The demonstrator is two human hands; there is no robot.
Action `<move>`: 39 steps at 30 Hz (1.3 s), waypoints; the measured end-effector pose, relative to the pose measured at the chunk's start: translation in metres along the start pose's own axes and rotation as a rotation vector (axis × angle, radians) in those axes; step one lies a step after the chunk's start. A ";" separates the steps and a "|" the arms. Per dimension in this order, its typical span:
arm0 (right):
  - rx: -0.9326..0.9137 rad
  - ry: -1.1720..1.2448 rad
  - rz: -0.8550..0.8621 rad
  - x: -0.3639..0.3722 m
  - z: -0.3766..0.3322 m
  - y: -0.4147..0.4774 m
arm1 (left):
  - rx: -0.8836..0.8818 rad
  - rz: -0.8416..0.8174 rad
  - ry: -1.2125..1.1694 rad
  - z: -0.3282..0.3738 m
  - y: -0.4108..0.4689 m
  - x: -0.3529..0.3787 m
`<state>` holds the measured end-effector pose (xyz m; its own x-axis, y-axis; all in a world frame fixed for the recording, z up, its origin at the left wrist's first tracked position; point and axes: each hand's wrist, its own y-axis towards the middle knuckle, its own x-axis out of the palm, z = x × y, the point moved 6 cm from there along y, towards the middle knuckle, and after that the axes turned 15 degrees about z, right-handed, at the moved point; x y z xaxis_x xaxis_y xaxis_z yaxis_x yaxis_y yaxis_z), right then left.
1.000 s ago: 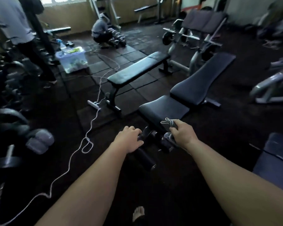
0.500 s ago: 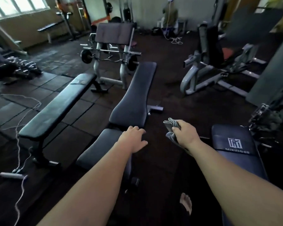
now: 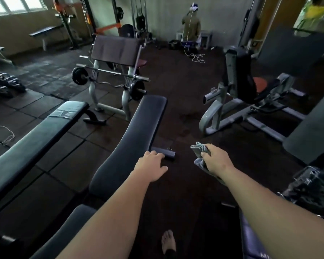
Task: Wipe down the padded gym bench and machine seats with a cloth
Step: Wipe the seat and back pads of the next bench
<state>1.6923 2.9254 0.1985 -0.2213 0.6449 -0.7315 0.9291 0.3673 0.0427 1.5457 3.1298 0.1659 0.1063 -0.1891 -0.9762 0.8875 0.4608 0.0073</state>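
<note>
A dark padded adjustable bench (image 3: 138,135) runs from the lower left up toward the middle. My left hand (image 3: 151,167) hovers with relaxed, slightly curled fingers by the right edge of its backrest, holding nothing. My right hand (image 3: 214,160) grips a bunched grey cloth (image 3: 199,150) over the dark floor, to the right of the bench and apart from it. A second flat black bench (image 3: 34,141) lies at the left. A padded seat edge (image 3: 249,238) shows at the bottom right under my right forearm.
A preacher-curl stand (image 3: 116,51) with a loaded barbell (image 3: 108,79) stands behind the benches. A grey machine with a black pad (image 3: 239,77) is at the right. A person (image 3: 191,25) stands by the far wall. My bare foot (image 3: 168,242) is on the floor.
The view has swung right and moved forward along the adjustable bench. My left hand has left the bench's front end and is beside the backrest; my right hand still holds the cloth.
</note>
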 end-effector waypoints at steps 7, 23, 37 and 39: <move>-0.018 -0.022 -0.015 0.054 -0.032 0.185 | -0.015 0.002 -0.028 -0.039 0.195 0.013; -0.342 -0.073 -0.438 0.276 -0.158 0.539 | -0.632 0.142 -0.097 -0.197 0.445 0.057; -1.186 -0.350 -0.834 0.492 -0.150 0.546 | -1.197 0.246 -0.108 -0.238 0.378 0.197; -1.353 -0.430 -0.773 0.501 -0.132 0.538 | -1.188 0.223 -0.104 -0.240 0.373 0.218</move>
<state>2.0420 3.5349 -0.0549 -0.1764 -0.1053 -0.9787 -0.3388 0.9400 -0.0401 1.7921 3.4683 -0.0963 0.2885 -0.0475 -0.9563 -0.1139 0.9900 -0.0836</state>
